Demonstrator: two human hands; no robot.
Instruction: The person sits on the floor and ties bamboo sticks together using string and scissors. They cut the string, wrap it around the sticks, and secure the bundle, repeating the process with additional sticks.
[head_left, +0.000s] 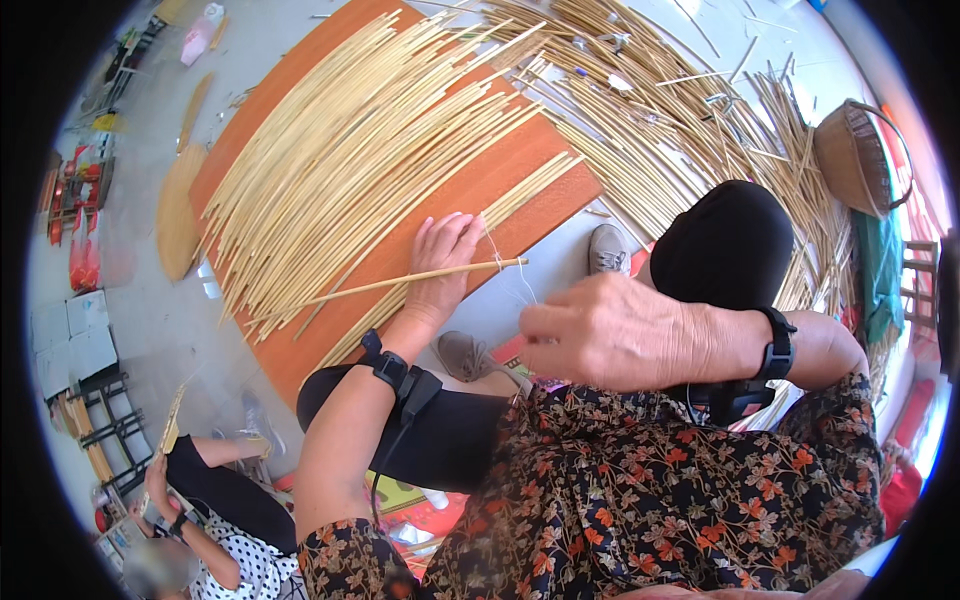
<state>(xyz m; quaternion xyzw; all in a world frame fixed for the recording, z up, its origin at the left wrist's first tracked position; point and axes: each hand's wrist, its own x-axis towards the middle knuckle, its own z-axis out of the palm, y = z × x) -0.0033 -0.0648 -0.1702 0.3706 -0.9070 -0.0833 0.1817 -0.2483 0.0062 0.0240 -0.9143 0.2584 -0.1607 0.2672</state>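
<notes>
A thin tan stick [400, 284] lies slantwise across my left hand [447, 258]. White thread [498, 258] loops about its right end and runs up to my left fingertips, which are bent together at the thread. To the right, my right hand [597, 328] is raised with its fingers pinched. Strands of the thread run toward these fingers; the fingertips are partly hidden and slightly blurred. Below my left hand, several sticks [535, 192] lie along the near side of the reddish-brown board [565, 150].
A wide layer of peeled sticks [340, 150] covers much of the board. Long stalks [640, 110] are heaped on the floor behind it, beside a handled basket [855, 155]. My knee [725, 240] rises at the right. Another person [235, 500] sits at lower left, holding a pale strip.
</notes>
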